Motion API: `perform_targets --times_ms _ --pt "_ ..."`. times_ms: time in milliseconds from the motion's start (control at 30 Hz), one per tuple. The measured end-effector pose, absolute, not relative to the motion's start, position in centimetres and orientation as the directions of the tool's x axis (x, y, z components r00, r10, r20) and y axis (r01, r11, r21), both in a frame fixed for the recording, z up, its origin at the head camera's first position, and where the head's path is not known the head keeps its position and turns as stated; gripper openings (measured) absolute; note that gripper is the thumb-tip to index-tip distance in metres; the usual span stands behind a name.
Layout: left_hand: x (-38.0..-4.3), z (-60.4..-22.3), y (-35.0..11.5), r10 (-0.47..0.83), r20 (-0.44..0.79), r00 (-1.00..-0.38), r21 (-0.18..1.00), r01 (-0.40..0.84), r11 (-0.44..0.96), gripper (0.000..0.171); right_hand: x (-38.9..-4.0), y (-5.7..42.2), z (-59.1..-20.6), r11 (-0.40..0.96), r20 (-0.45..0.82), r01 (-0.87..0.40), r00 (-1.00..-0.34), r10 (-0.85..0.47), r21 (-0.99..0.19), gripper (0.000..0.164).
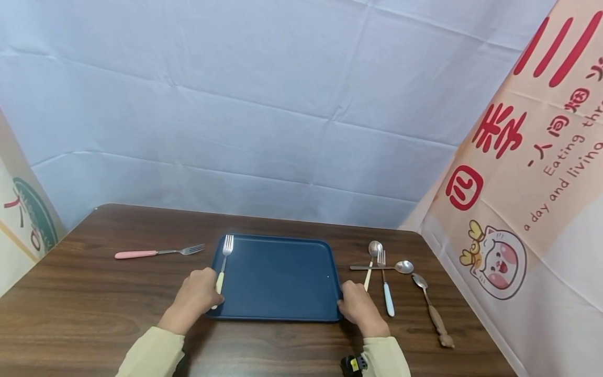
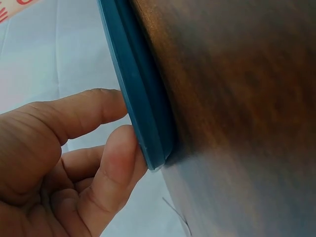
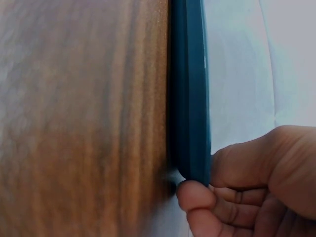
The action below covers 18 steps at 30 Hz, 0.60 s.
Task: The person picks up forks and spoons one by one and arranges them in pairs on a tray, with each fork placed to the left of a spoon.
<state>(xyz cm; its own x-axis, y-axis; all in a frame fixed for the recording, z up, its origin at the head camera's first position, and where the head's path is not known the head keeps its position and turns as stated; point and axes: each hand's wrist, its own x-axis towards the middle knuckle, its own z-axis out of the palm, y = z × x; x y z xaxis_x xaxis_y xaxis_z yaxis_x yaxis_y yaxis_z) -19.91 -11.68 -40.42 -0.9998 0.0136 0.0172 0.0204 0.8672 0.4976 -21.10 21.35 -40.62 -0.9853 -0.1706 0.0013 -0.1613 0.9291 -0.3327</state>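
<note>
A dark blue rectangular tray (image 1: 280, 277) lies at the middle of the wooden table. My left hand (image 1: 198, 290) grips its near left corner, and my right hand (image 1: 359, 306) grips the near right corner. In the left wrist view, thumb and fingers (image 2: 118, 155) meet the tray's rim (image 2: 140, 94). The right wrist view has the fingers (image 3: 197, 195) curled at the end of the rim (image 3: 192, 98). On the tray's left side rests a fork (image 1: 228, 245) with a pale yellow-green handle, tines pointing away; my left hand overlaps the lower handle.
A pink-handled fork (image 1: 136, 254) lies left of the tray. Right of it, a cream-handled spoon (image 1: 375, 248), a blue-handled fork (image 1: 388, 298) and a metal spoon (image 1: 403, 267) lie crossed. A spoon with a brown figured handle (image 1: 437, 320) is farther right. Hanging cloth (image 1: 235, 131) surrounds the table (image 1: 70, 293).
</note>
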Motion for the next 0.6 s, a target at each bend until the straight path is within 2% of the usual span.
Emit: perform_targets --times_ms 600 --pt "-19.94 -40.44 -11.73 0.004 -0.007 -1.0 0.5 0.0 0.866 0.026 -21.03 21.33 -40.79 0.92 0.024 -0.18 -0.983 -0.183 -0.347 0.015"
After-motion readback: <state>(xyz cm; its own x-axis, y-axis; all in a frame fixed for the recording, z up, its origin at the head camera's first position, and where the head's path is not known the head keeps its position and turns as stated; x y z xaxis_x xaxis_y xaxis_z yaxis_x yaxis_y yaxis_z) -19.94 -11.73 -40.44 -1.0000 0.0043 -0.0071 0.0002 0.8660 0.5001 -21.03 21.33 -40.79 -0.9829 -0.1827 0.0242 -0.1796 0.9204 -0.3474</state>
